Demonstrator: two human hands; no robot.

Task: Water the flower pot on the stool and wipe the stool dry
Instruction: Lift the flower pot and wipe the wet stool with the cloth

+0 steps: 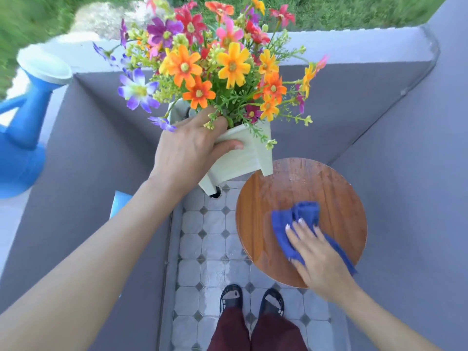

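My left hand [192, 150] grips the rim of a pale green square flower pot [243, 158] full of orange, yellow, red and purple flowers [215, 64]. The pot hangs tilted in the air, off the stool and to its upper left. The round wooden stool [329, 183] stands at the right, its top glistening with wet streaks. My right hand [316, 254] presses a crumpled blue cloth [296, 219] flat on the stool's near half.
A blue watering can [22, 127] with a white rose head rests on the grey ledge at the left. Grey parapet walls [392, 138] close in on both sides. The tiled floor [210, 249] below looks wet; my feet in sandals [250, 302] stand near the stool.
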